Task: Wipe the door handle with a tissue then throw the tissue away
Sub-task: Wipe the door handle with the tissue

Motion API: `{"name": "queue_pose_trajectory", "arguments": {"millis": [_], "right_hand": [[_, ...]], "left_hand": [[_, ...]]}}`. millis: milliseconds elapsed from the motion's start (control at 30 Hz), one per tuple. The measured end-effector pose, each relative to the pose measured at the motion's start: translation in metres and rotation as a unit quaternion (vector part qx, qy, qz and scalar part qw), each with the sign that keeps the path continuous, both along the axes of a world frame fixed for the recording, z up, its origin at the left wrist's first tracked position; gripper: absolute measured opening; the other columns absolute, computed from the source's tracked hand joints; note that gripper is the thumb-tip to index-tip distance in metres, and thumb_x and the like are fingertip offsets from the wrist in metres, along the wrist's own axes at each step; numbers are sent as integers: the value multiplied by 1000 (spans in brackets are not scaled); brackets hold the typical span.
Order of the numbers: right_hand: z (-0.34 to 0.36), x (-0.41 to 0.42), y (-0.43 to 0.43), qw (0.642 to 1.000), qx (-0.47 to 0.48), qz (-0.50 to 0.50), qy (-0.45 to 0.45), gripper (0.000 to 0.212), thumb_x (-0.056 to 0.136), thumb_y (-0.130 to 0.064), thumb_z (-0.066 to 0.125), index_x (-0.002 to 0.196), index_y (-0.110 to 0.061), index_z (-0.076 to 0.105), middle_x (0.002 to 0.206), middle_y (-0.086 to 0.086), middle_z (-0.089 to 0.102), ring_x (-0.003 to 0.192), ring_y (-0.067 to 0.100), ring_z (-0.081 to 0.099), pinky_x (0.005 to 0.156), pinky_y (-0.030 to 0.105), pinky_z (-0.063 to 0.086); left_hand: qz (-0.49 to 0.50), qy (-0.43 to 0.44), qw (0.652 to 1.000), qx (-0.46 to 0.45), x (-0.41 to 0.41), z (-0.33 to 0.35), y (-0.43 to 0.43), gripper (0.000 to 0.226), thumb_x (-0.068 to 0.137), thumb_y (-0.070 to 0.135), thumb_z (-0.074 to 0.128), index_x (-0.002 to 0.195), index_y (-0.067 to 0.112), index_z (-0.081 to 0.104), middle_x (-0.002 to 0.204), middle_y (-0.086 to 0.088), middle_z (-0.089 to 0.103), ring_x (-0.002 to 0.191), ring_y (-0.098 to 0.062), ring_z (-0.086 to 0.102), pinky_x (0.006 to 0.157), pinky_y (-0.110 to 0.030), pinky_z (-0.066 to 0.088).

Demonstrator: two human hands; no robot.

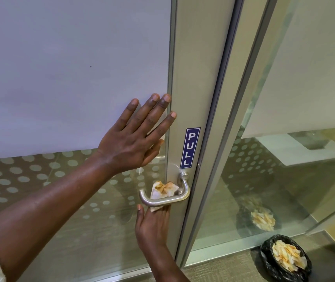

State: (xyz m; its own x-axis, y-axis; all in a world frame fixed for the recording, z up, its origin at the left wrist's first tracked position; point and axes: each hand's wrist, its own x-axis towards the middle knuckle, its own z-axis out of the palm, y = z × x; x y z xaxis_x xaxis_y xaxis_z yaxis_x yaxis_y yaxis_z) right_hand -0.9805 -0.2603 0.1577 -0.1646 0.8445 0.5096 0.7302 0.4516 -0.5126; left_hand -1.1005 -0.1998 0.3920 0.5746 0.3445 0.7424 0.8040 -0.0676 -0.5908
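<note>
A: What writing can be read on the door?

B: Only one blue sticker (190,148) with white letters, "PULL", printed top to bottom. It sits on the metal door frame (199,78), just to the right of the left hand (131,139) and its fingertips.

A: What do the fingers do?

B: The left hand is spread flat on the frosted glass (71,68), fingers released, grasping nothing. The right hand (152,224) comes from below; its fingers press a crumpled tissue (163,190) with orange stains against the door handle (162,201), grasping it there.

A: So where is the tissue?

B: Behind the handle bar, just above the right fingertips. Low to the right of that hand, on the floor, stands a bin with a black bag (285,259), holding similar stained tissues.
</note>
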Motion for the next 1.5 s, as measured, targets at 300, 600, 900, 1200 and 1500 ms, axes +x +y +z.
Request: {"name": "queue_pose_trajectory", "arguments": {"millis": [300,600,900,1200,1500], "right_hand": [[38,7,37,988,-19,19,153,73,94,-47,56,154,-12,35,162,4,25,155,19,11,125,36,15],[42,19,39,987,17,10,159,77,89,-44,65,151,-8,36,155,13,39,148,23,30,124,32,18],[-9,54,16,998,-11,3,-57,41,89,-25,64,125,-6,67,125,17,68,127,35,51,107,42,47],[6,70,4,991,-98,-4,90,54,103,-22,49,155,-30,35,151,-17,46,138,2,43,109,18,38],[53,99,35,958,-83,-22,275,21,93,-14,66,99,-33,70,91,-16,68,83,-3,63,69,6,42]], "left_hand": [[3,5,1000,-8,0,0,0,71,109,38,49,171,13,24,178,-18,10,166,-34,8,135,-51,1],[4,5,1000,-14,-1,-1,1,71,110,39,48,171,13,22,178,-18,8,166,-34,6,135,-50,0],[3,4,1000,-16,0,1,-2,70,110,38,48,170,13,25,177,-20,14,165,-34,10,135,-50,2],[0,-1,1000,-23,0,1,-2,70,110,40,48,171,13,23,177,-20,15,165,-35,11,135,-51,3],[-1,2,1000,-26,1,1,-4,70,110,41,47,171,13,24,178,-19,12,165,-34,11,135,-50,2]]}}
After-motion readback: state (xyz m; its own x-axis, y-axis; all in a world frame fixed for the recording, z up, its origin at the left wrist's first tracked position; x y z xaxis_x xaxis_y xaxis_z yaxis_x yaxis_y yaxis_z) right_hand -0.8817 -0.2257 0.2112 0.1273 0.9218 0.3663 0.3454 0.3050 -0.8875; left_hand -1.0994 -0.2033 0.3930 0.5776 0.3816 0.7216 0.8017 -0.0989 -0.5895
